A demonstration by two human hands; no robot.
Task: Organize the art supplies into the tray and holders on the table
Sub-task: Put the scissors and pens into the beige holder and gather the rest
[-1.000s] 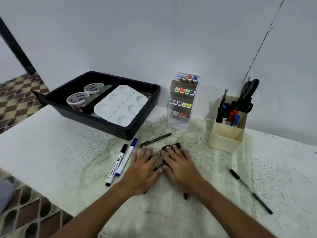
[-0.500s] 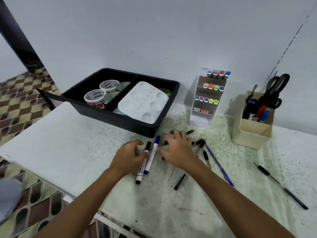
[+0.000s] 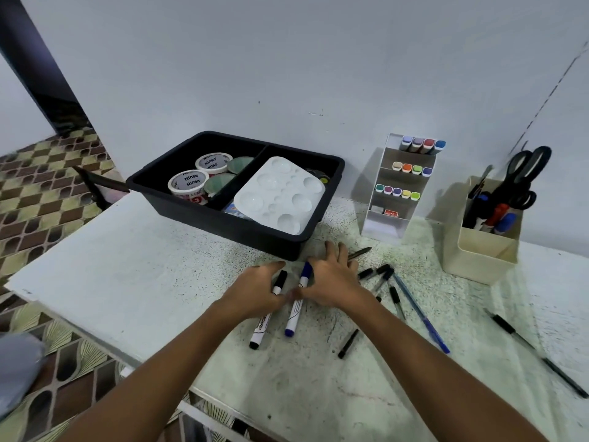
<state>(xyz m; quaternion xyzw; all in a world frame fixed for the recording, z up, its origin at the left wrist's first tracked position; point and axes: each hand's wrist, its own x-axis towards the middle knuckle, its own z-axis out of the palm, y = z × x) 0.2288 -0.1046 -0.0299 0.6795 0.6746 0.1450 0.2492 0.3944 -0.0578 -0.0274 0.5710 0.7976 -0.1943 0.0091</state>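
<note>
both hands (image 3: pixel 255 290) on two markers (image 3: pixel 294 309) (table)

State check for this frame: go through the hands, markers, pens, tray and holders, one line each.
left hand: fingers curled over the black marker
right hand: on the blue marker
pens: loose on the table
far pen: lying apart at right
tray: holds tape rolls and palette
cup: upright, holds scissors
rack: upright, partly filled
</note>
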